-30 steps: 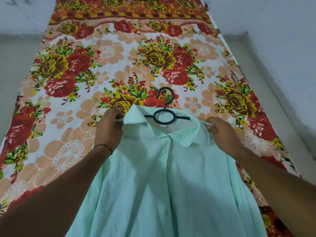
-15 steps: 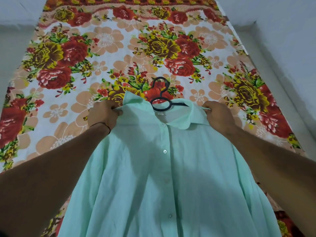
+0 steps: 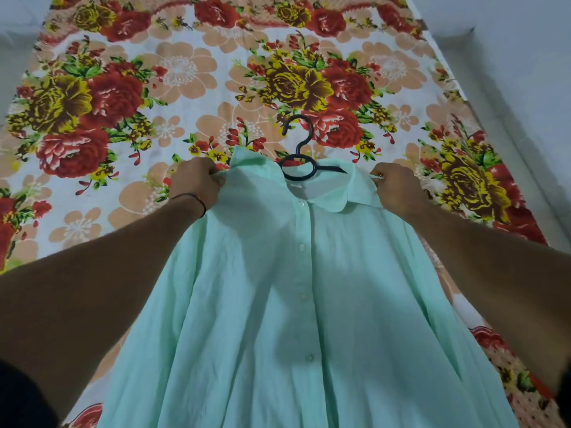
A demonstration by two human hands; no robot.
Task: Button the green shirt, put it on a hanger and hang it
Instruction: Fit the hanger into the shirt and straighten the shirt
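Nearest me, green shirt (image 3: pixel 293 304) hangs buttoned down front, held over floral bedsheet (image 3: pixel 154 88). My left hand (image 3: pixel 194 183) pinches left shoulder seam; my right hand (image 3: pixel 395 189) pinches right shoulder. Black hanger (image 3: pixel 298 156) sits inside collar, hook up. No readable writing. Since a second ago, shirt raised, more buttons in view.

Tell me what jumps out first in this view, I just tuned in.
A pale green shirt fills the middle and bottom of the view, buttoned down the front, with a black hanger poking out of its collar. The left hand and the right hand each pinch a shoulder of it. Underneath lies a loud flowered bedsheet, red and yellow roses on white.
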